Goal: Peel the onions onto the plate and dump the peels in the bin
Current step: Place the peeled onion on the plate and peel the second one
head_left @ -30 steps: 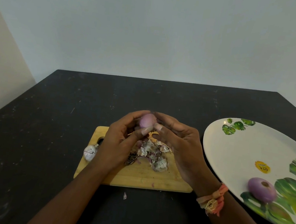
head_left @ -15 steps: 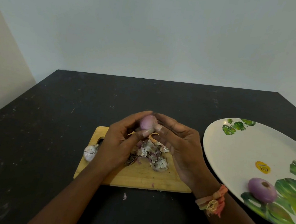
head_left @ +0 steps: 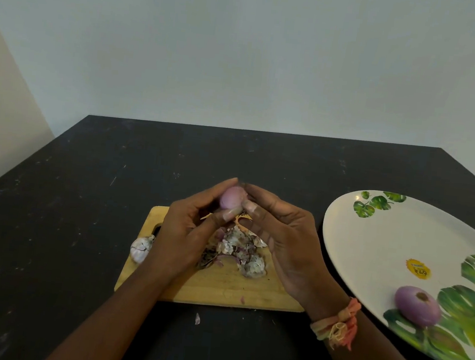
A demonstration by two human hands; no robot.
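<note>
Together, both hands, the left hand (head_left: pixel 186 233) and right hand (head_left: pixel 285 243), pinch a small purple onion (head_left: pixel 232 197) above the peel pile (head_left: pixel 237 251) on a cutting board (head_left: pixel 219 289); another peeled onion (head_left: pixel 417 306) sits on the plate (head_left: pixel 375 247), right.

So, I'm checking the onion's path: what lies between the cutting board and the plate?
Only a narrow strip of bare black table, partly covered by the right hand, head view.
</note>
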